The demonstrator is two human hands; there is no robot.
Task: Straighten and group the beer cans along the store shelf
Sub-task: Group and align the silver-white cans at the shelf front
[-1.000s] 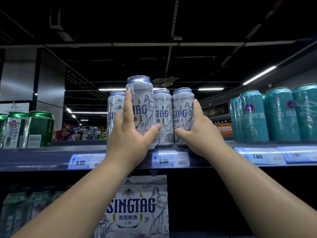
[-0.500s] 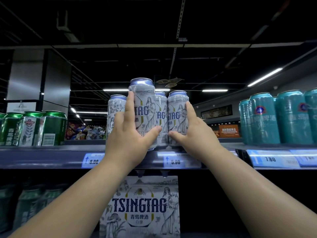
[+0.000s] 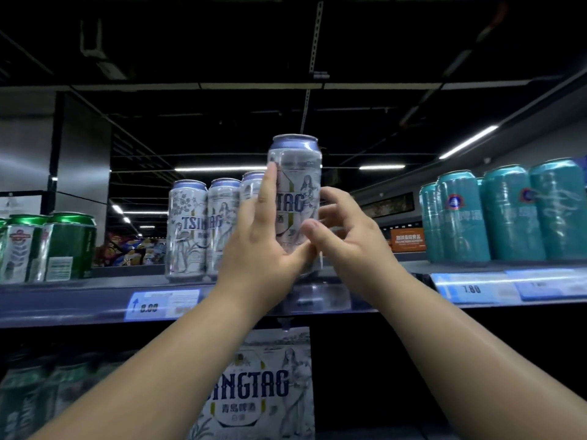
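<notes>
A tall white-and-lilac beer can is upright near the shelf's front edge, to the right of three matching white cans standing in a tight row. My left hand grips this can from the left, fingers straight up its side and thumb across its lower front. My right hand holds its right side with curled fingers, the thumb on the front. Whether the can's base touches the shelf is hidden by my hands.
Green cans stand at the shelf's left end and teal cans at the right. Blue price tags line the shelf edge. A white carton of the same beer sits on the shelf below.
My left hand has carried the front can to the right, past the other white cans. My right hand left the rightmost can and closed on the carried one.
</notes>
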